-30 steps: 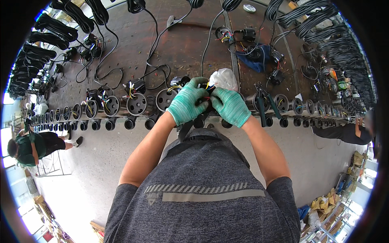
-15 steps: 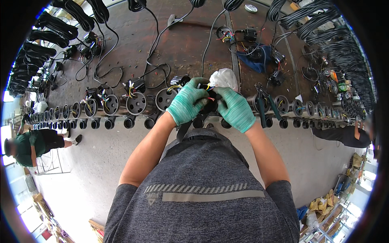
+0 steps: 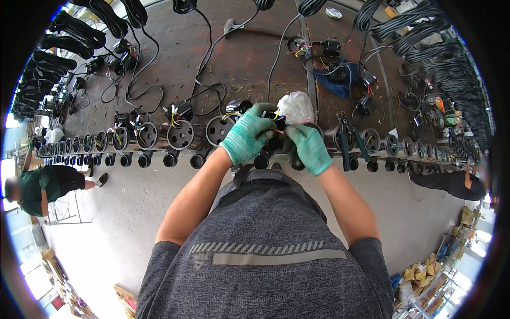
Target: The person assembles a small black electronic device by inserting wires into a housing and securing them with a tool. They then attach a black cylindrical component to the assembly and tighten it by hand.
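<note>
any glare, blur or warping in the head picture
Head view: the floor at lower left is washed out almost to white; again in the head view, the far edge of the table bows with the fisheye lens; also in the head view, the right hand looks slightly softer than the left hand, perhaps motion blur.

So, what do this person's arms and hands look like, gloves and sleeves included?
The left hand and right hand wear matching green knit gloves, finely streaked with a paler shade. Parts of the fingers look darker. Dark grey, flecked short sleeves end near the elbows, leaving the forearms bare. No cables show on them.
</note>
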Tool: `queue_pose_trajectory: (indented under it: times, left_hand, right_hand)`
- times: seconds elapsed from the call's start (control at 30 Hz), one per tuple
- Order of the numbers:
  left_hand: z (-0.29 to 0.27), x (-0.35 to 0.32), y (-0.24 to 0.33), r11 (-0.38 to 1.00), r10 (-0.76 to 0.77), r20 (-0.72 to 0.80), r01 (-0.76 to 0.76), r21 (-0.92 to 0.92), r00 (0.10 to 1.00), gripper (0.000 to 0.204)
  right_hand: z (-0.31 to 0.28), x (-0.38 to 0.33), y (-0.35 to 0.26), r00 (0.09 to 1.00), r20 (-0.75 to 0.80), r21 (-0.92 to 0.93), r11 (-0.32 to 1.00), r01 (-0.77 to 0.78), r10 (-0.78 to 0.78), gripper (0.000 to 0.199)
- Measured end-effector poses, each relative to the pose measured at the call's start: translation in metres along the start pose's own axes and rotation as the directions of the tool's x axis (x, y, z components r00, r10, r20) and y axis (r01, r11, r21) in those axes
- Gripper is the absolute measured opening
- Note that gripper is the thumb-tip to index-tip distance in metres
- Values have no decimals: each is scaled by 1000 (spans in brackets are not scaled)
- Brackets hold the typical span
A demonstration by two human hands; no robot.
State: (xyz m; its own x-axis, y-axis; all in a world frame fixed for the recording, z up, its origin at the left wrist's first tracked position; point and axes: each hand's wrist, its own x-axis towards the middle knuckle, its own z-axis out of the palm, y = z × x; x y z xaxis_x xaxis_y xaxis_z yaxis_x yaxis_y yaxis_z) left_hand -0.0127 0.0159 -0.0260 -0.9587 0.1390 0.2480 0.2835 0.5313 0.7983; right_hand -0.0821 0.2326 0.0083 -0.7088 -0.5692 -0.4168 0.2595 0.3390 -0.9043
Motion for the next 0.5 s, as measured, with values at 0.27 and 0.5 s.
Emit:
queue_pose_trajectory:
  times: [0.27,0.5]
  left_hand:
    - [-1,-1,9,997,-67,-33,66,-43,997,24]
    - [3,-1,-1,999,-18,-14,18,-27,1000,21]
  right_hand:
    - [-6,12,15,606,303,-835,101,540,-736,16]
    - [8,-1,-7,941,76,351,875,-334,329,21]
